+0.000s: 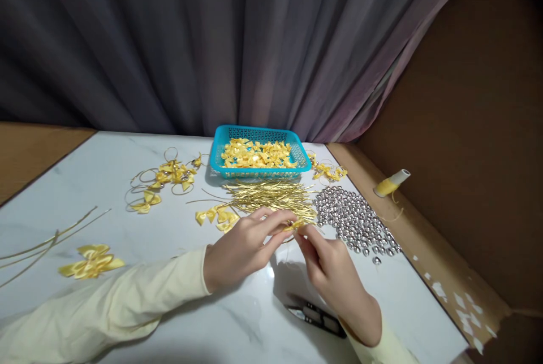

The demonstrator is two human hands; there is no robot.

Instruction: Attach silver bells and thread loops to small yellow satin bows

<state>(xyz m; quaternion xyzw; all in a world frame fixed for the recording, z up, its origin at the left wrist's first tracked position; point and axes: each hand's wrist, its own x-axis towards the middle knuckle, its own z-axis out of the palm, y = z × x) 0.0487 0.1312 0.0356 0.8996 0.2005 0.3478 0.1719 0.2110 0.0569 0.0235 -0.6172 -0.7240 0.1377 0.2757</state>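
Both hands meet over the middle of the table, pinching a small yellow ribbon bow (294,225). My left hand (248,239) comes from the left with its fingertips closed on the bow. From the right, my right hand (328,259) pinches the bow's other side between thumb and fingers. Part of the bow is hidden by the fingertips. Just beyond the hands lies a heap of gold cords (267,197). Several loose yellow bows (218,216) rest beside my left hand. To the right spreads a pile of shiny silver bells or beads (354,217).
A blue basket (218,152) of yellow bows stands at the back. Bows with looped cords (172,174) lie left of it. More bows (91,262) and cords (46,248) are at far left. A black-handled tool (316,316) lies under my right wrist; a thread spool (391,183) stands right.
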